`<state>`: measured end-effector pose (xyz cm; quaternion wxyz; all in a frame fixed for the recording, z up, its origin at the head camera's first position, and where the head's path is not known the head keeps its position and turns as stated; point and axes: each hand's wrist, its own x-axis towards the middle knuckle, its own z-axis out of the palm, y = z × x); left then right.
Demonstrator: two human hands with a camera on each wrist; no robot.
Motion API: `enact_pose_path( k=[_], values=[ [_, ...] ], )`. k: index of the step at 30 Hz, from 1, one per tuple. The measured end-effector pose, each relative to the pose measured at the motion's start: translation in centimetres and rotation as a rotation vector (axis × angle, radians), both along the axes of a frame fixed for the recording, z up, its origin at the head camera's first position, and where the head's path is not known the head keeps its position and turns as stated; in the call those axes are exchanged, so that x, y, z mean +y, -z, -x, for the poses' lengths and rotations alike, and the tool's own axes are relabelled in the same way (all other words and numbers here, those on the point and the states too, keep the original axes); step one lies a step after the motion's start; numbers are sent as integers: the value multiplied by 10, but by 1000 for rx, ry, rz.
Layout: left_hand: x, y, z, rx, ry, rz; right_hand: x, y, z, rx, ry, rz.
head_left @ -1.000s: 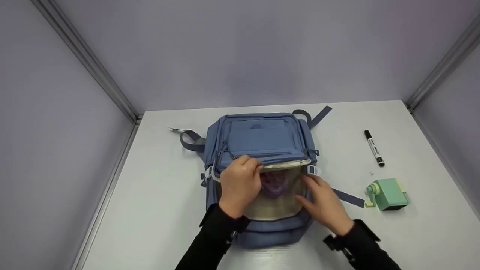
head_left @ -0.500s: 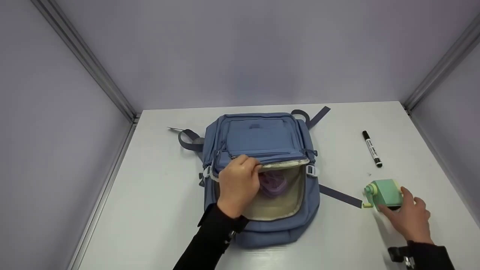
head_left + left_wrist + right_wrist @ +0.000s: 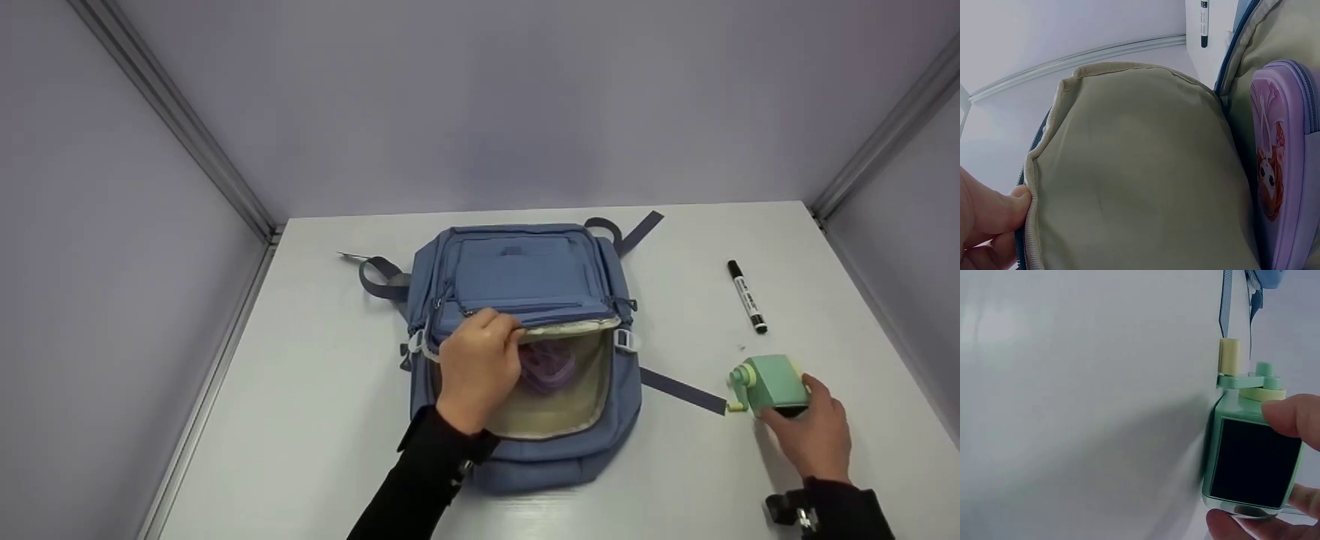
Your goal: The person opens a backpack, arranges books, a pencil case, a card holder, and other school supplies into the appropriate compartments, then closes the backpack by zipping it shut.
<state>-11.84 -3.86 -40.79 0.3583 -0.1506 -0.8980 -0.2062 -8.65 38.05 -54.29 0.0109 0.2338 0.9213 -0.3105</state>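
We see the left hand [image 3: 480, 367] at the centre of the frame, its fingers [image 3: 994, 211] clenched on the beige-lined flap edge of the blue backpack [image 3: 525, 277], holding the opening wide. Inside lies a purple pencil case [image 3: 1283, 163]. At the lower right, the right hand [image 3: 814, 435] grasps the green pencil sharpener [image 3: 772, 381] on the white counter [image 3: 315, 390], fingers [image 3: 1292, 415] wrapped around its body. A black marker [image 3: 747, 296] lies just above it.
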Motion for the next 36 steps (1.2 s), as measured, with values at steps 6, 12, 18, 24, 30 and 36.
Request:
enact_pose_path(
  k=[6, 12, 18, 24, 30, 36],
  values=[
    [0, 0, 1, -3, -6, 14, -27, -22, -5, 61, -97, -43],
    [1, 0, 3, -1, -10, 7, -84, -55, -12, 202, -289, 28],
    [2, 2, 0, 1, -5, 19, -141, -57, -4, 341, -413, 158],
    [2, 1, 0, 20, -11, 26, -171, -46, 16, 388, -437, 190],
    [1, -1, 1, 29, -3, 16, -182, -42, 32, 404, -456, 145],
    [3, -3, 1, 29, 5, 13, -188, -39, 45, 375, -488, 128]
  ],
)
